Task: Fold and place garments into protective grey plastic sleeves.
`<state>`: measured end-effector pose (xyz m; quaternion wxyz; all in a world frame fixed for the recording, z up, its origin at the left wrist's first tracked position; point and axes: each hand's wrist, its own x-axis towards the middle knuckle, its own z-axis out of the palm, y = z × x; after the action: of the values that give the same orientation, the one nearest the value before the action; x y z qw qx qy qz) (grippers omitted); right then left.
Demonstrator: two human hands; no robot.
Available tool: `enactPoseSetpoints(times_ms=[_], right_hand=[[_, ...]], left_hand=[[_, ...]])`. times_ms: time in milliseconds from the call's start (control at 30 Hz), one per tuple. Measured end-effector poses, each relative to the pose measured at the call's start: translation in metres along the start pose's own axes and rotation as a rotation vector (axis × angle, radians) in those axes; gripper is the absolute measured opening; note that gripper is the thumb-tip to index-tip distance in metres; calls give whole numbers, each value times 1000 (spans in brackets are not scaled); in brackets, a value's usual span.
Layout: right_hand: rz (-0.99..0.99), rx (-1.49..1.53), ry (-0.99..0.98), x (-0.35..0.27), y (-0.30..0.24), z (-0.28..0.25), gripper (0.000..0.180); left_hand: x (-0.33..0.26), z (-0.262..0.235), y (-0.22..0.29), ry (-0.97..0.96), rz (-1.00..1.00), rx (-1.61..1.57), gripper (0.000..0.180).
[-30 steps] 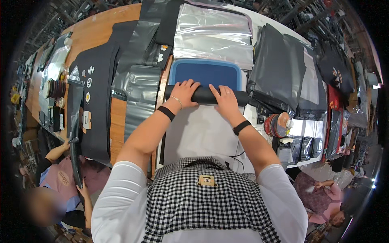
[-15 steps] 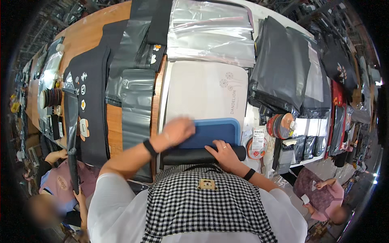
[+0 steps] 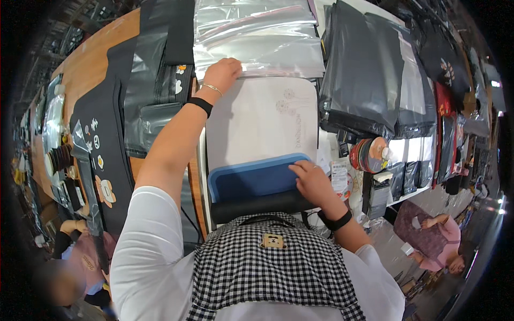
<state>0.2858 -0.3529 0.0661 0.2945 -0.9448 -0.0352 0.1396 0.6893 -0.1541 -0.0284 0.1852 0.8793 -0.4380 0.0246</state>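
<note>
In the head view, the left hand (image 3: 222, 74) is stretched forward with its fingers curled together, at the near left edge of a stack of clear, shiny plastic bags (image 3: 257, 32); whether an edge is pinched is not shown. The right hand (image 3: 317, 186) is half curled, its fingertips laid on a dark-blue rounded mat with a light-blue border (image 3: 251, 179), near the far right corner; whether it is gripped is not clear. The blue mat is placed in front of the person, over the near part of a pale grey rectangular mat with a flower drawing (image 3: 251, 120), and 1 thick black roll (image 3: 262, 205) is seen along its near side.

Nothing can be made out inside the clear bags. To the right, glossy dark-grey plastic bags (image 3: 364, 69) are piled; their contents are hidden.

0.5 s ago, the left hand was blurred over the blue mat, and the black roll was touched by the right hand. 1.0 s ago, the roll was held farther forward by both hands.
</note>
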Motion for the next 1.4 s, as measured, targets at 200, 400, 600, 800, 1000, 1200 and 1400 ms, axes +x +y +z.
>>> enactPoseSetpoints(times_ms=[200, 400, 600, 800, 1000, 1200, 1400], right_hand=[[8, 56, 11, 18, -5, 6, 40], [-68, 63, -17, 24, -24, 28, 39], [-104, 42, -86, 11, -29, 50, 37], [30, 127, 129, 2, -13, 30, 26], [149, 113, 248, 15, -8, 15, 29], [161, -27, 716, 31, -40, -15, 57], [-93, -332, 48, 29, -32, 33, 59]], left_hand=[[11, -26, -17, -48, -302, -236, 22], [23, 6, 5, 37, -243, -71, 28], [50, 7, -6, 198, -531, -235, 16], [70, -104, 39, 576, -92, -241, 12], [-62, -89, 108, -230, 107, 115, 24], [-207, -64, 174, -361, -15, 18, 33], [-275, -45, 220, -509, -159, -79, 33]])
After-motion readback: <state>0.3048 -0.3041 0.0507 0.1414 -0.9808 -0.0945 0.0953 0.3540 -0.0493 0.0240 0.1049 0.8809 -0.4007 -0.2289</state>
